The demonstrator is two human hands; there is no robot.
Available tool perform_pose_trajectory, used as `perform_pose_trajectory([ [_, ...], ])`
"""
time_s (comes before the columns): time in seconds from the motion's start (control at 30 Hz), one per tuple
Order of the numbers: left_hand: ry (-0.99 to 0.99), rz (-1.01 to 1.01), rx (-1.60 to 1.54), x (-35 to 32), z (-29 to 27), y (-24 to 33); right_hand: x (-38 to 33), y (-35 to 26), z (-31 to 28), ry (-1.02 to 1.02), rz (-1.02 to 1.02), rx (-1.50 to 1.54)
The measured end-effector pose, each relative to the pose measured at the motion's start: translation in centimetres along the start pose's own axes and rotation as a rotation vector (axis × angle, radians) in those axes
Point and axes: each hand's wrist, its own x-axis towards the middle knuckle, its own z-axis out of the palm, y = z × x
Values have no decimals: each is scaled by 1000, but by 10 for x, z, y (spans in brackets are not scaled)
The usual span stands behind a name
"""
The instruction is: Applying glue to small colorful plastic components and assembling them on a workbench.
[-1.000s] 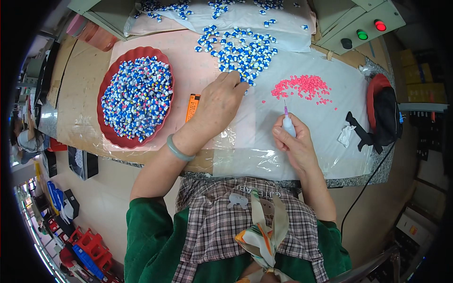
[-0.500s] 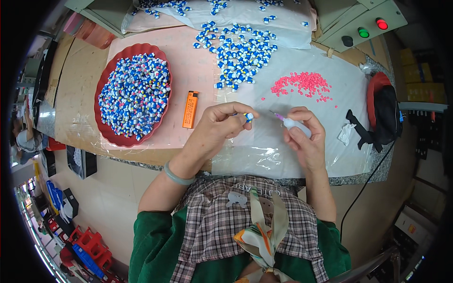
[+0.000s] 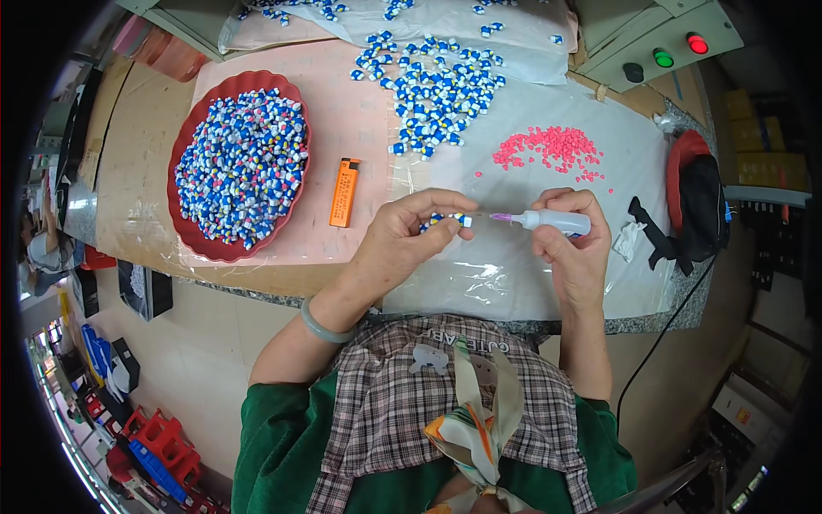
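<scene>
While I watch head view: left hand [image 3: 402,236] pinches small blue-white piece [image 3: 447,221], fingers closed on it, above clear plastic sheet [image 3: 514,274]. Right hand [image 3: 575,248] wraps glue bottle [image 3: 552,222], pink nozzle tip just beside piece. One orange lighter [image 3: 344,193], one red tray [image 3: 193,154] heaped with pieces, too many to count. One pink bead pile [image 3: 552,147].

A: Left hand [image 3: 402,236]?
B: Pinches a small blue-white piece [image 3: 452,221] at fingertips.
A: Right hand [image 3: 575,244]?
B: Grips small squeeze bottle [image 3: 558,222], pink nozzle touching the piece. Red tray [image 3: 190,236] of pieces left; orange lighter [image 3: 344,192] between.
</scene>
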Motion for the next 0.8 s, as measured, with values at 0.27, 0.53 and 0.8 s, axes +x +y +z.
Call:
perform_pose_trajectory([
  [0.27,-30,-43,-17,-3,-1,-1,-5,-13,11,105,-157,-229],
  [0.53,0,76,29,-5,4,-10,-14,-12,8,35,-403,-526],
  [0.8,-23,73,43,-5,3,-12,-15,-9,5,5,-519,-700],
])
